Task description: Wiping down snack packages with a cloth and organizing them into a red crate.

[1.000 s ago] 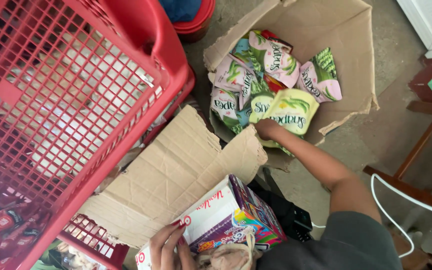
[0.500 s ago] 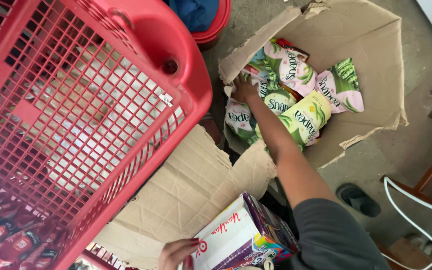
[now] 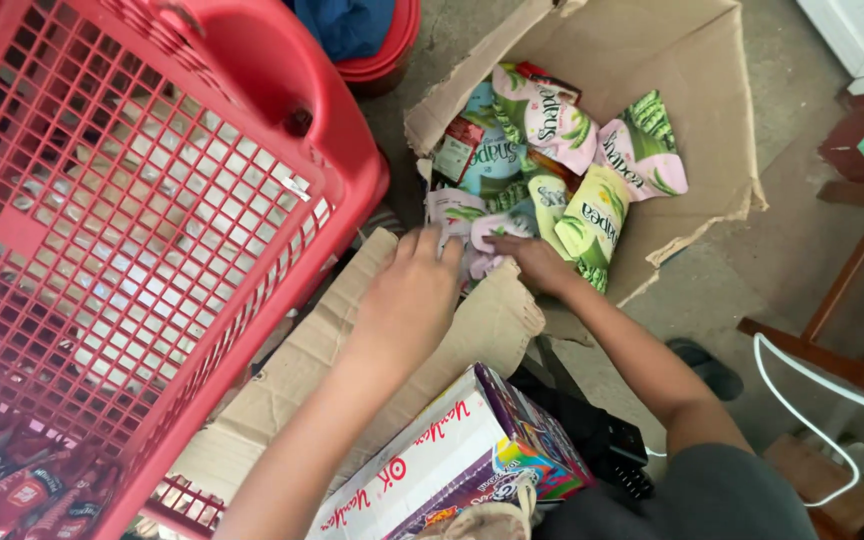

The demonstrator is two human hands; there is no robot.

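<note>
Here, in the head view, the left hand (image 3: 414, 290) lies palm down with its fingers (image 3: 430, 245) close together, their tips on a pale snack packet (image 3: 449, 212) at the near edge of the open cardboard box (image 3: 692, 90), while the right hand (image 3: 535, 262) reaches in just beside it, its fingers stretched flat over a pink packet (image 3: 492, 232); whether either hand actually pinches a packet cannot be told. Beyond the fingertips lie more green and pink snack packets (image 3: 592, 215) heaped in the box, to the left of the fingers stands a red plastic basket (image 3: 142, 220), and below the wrists are a torn cardboard flap (image 3: 322, 350) and a colourful carton (image 3: 452, 460).
</note>
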